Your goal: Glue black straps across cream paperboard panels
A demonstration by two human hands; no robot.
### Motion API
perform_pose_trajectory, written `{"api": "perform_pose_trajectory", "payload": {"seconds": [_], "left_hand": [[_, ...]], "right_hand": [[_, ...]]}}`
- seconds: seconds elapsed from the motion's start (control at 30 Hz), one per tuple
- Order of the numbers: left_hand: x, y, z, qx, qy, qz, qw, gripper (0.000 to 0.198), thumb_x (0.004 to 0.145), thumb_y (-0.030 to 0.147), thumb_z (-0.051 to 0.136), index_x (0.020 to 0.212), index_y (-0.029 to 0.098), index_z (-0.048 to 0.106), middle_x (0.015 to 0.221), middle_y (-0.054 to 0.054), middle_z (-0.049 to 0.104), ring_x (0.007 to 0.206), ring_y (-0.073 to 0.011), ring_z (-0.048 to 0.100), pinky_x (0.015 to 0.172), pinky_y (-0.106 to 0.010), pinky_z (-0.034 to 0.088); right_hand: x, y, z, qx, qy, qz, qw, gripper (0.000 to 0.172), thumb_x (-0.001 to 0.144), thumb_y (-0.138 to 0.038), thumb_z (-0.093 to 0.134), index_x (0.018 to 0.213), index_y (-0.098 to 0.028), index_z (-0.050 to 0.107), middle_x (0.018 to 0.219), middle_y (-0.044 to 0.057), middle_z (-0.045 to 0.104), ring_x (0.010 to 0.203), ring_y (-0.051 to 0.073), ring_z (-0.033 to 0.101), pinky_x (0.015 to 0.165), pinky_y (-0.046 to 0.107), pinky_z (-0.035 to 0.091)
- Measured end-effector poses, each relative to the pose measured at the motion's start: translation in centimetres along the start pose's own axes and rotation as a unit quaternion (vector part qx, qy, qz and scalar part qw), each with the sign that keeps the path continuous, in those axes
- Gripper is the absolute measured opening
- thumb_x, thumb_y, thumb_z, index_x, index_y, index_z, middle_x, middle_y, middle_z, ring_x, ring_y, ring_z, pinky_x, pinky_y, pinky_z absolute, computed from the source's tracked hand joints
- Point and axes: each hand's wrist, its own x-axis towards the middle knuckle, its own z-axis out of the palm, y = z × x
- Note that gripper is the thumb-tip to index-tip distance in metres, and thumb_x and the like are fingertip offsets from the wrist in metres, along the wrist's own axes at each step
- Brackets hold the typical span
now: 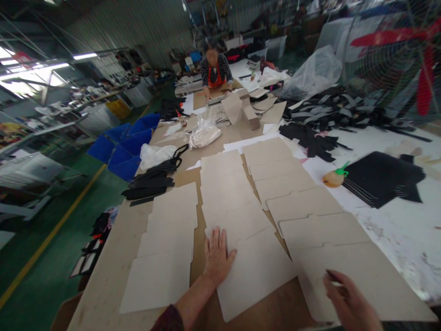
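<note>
Left hand (217, 258) flat, fingers extended on middle board row (257, 259) — right hand (349, 294) half-curled above right board row (365, 264), blurred — can't tell if gripping.

Three rows of sheets lie on the table (103, 285). The left hand (218, 257) rests on the middle row (258, 266); at lower right the right hand (351, 296) is over the right row (330, 227), though blur leaves contact unclear. Strips (148, 187) lie left of the left row (160, 276) at its top end, bins (129, 149) left of the table, a bottle (333, 178) right of the right row. A person (216, 73) is top centre, a fan (403, 50) upper right.
</note>
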Motion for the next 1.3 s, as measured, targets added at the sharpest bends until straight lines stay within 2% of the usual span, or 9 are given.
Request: {"api": "perform_pose_trajectory", "payload": {"seconds": [0.1,0.2,0.27,0.37,0.6,0.77,0.9,1.03,1.3], "left_hand": [[-2.4,-0.3,-0.1,-0.010,0.040,-0.052,0.998,0.080,0.089,0.050,0.050,0.152,0.011,0.020,0.160,-0.020,0.020,0.147,-0.0348,0.019,0.113,-0.056,0.027],[-6.6,-0.7,0.7,-0.016,0.064,-0.039,0.997,0.099,0.082,0.060,0.057,0.154,0.013,0.008,0.160,-0.022,0.018,0.146,-0.0362,0.021,0.111,-0.055,0.031],[-8.8,-0.8,1.5,-0.014,0.058,-0.028,0.998,0.109,0.075,0.060,0.064,0.155,0.014,0.005,0.159,-0.023,0.018,0.144,-0.0383,0.023,0.110,-0.057,0.031],[-10.2,-0.9,2.5,-0.017,0.046,-0.014,0.999,0.111,0.072,0.054,0.069,0.155,0.016,0.006,0.159,-0.022,0.018,0.144,-0.0399,0.022,0.111,-0.060,0.029],[-9.7,-1.2,1.8,-0.116,0.071,-0.006,0.991,0.098,0.081,0.040,0.066,0.154,0.016,0.006,0.160,-0.021,0.013,0.146,-0.0361,0.023,0.110,-0.055,0.037],[-8.8,-1.2,1.1,-0.145,0.072,-0.002,0.987,0.079,0.092,0.034,0.053,0.154,0.021,0.004,0.161,-0.018,0.010,0.147,-0.0307,0.022,0.110,-0.051,0.040],[-7.7,-1.4,1.9,-0.090,0.089,-0.036,0.991,0.075,0.093,0.034,0.049,0.155,0.023,0.008,0.160,-0.017,0.018,0.145,-0.0326,0.026,0.109,-0.056,0.037],[-6.6,-2.5,2.9,-0.083,0.105,-0.026,0.991,0.073,0.093,0.032,0.048,0.155,0.022,0.010,0.157,-0.016,0.027,0.143,-0.0301,0.031,0.110,-0.052,0.038],[-6.0,-3.6,3.8,-0.089,0.101,-0.015,0.991,0.073,0.093,0.032,0.049,0.155,0.021,0.013,0.154,-0.017,0.033,0.141,-0.0293,0.036,0.109,-0.049,0.042]], "right_hand": [[0.9,-3.7,3.6,-0.036,-0.068,-0.107,0.991,0.036,0.090,-0.044,0.047,0.113,-0.021,0.062,0.111,0.010,0.068,0.090,0.023,0.066,0.076,0.034,0.053],[1.4,-6.5,6.4,-0.125,-0.078,-0.192,0.970,0.040,0.087,-0.036,0.051,0.121,-0.014,0.058,0.118,0.015,0.064,0.111,0.030,0.057,0.093,0.041,0.046],[1.6,-7.4,7.8,-0.183,-0.088,-0.204,0.958,0.046,0.081,-0.032,0.061,0.123,-0.014,0.056,0.116,0.015,0.064,0.109,0.032,0.056,0.094,0.043,0.045],[1.8,-7.4,9.0,-0.224,-0.095,-0.184,0.952,0.051,0.074,-0.027,0.066,0.122,-0.013,0.057,0.112,0.016,0.064,0.104,0.034,0.057,0.090,0.043,0.045],[4.3,-7.9,9.7,-0.063,-0.140,-0.106,0.982,0.020,0.085,-0.030,0.047,0.095,-0.018,0.060,0.092,0.008,0.067,0.084,0.021,0.064,0.075,0.031,0.047],[6.1,-9.2,9.8,-0.128,-0.109,-0.148,0.975,0.026,0.087,-0.025,0.043,0.103,-0.014,0.061,0.097,0.012,0.065,0.087,0.023,0.062,0.078,0.033,0.047],[6.8,-9.0,10.6,-0.157,-0.097,-0.194,0.964,0.032,0.083,-0.022,0.048,0.111,-0.012,0.061,0.104,0.016,0.062,0.095,0.029,0.059,0.086,0.041,0.047],[7.1,-8.7,12.3,-0.185,-0.051,-0.251,0.949,0.038,0.088,-0.025,0.044,0.122,-0.013,0.056,0.113,0.016,0.061,0.101,0.030,0.058,0.090,0.043,0.047],[7.3,-8.5,13.8,-0.191,-0.023,-0.252,0.948,0.040,0.090,-0.027,0.042,0.123,-0.007,0.053,0.111,0.020,0.058,0.101,0.031,0.056,0.088,0.042,0.048]]}}
